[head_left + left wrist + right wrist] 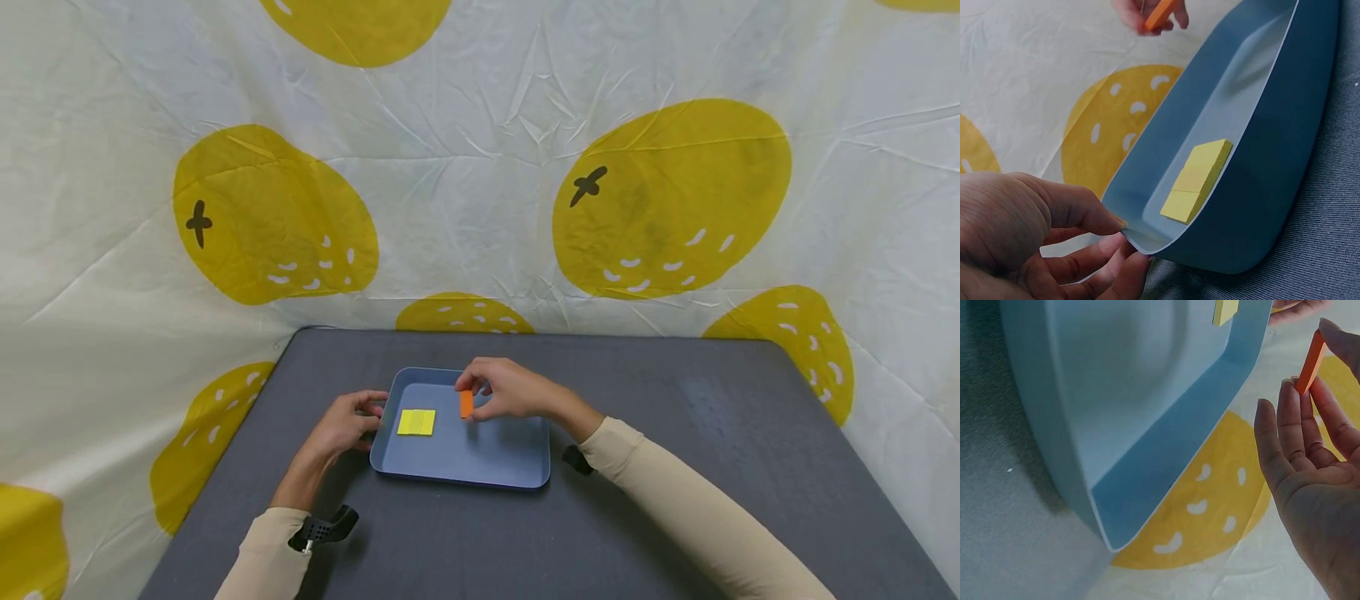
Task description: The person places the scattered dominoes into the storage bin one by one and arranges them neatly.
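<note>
A blue tray lies on the dark table, its left rim pinched by my left hand. In the left wrist view, the thumb is at the rim's inner side and the other fingers are outside it. Three yellow blocks lie flush in a row on the tray's left part. My right hand pinches a flat orange block between thumb and fingertips. It holds this block upright above the tray, to the right of the yellow ones.
The grey table runs back to a white cloth printed with yellow fruit shapes. Black wrist bands sit at both sleeves, the right one close over the table beside the tray.
</note>
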Available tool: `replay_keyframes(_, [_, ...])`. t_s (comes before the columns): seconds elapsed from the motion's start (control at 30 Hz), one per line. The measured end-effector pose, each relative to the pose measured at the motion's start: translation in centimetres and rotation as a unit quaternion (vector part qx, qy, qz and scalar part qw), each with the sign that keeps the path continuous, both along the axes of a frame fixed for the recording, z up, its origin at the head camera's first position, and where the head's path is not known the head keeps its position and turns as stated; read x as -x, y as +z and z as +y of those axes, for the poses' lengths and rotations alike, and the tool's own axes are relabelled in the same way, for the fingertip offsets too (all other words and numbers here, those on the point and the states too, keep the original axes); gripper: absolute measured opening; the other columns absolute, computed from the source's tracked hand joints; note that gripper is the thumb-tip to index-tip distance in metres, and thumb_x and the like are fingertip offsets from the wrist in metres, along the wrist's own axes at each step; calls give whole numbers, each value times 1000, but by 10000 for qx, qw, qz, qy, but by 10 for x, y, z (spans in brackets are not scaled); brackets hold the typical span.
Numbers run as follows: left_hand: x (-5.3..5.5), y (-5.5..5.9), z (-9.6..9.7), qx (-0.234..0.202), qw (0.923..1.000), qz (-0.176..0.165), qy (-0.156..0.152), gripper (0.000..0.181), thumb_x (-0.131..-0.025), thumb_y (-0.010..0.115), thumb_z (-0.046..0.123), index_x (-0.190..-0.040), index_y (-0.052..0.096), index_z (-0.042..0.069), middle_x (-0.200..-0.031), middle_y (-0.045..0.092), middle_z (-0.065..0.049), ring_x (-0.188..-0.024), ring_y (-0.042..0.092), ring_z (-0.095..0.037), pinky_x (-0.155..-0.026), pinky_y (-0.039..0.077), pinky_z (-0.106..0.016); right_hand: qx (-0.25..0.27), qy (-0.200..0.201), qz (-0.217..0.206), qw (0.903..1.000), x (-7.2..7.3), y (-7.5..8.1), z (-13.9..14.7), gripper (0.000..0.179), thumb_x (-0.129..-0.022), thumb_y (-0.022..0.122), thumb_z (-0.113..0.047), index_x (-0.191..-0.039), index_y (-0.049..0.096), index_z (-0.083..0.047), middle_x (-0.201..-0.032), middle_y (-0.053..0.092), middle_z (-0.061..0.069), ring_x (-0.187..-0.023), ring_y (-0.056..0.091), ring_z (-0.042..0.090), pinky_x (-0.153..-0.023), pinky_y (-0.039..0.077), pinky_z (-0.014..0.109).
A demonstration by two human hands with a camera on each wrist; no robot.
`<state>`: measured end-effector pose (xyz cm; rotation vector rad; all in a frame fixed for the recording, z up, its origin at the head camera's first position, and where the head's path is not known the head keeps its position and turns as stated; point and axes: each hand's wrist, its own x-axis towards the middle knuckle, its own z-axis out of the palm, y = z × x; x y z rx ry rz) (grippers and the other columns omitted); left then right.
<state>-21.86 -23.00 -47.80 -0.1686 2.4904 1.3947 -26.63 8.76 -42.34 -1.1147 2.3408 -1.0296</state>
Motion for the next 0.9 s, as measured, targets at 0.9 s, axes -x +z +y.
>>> replay_keyframes(0.9, [-1, -3, -2, 84, 9999, 83, -23, 48, -94, 60, -2, -142, 57, 4, -117, 60, -21, -90, 62, -28, -62, 57, -40, -889, 101, 146, 9959, 14, -29, -52, 44, -83, 85, -22, -119, 70, -4, -111, 65, 2, -97, 60, 12, -88, 51, 25])
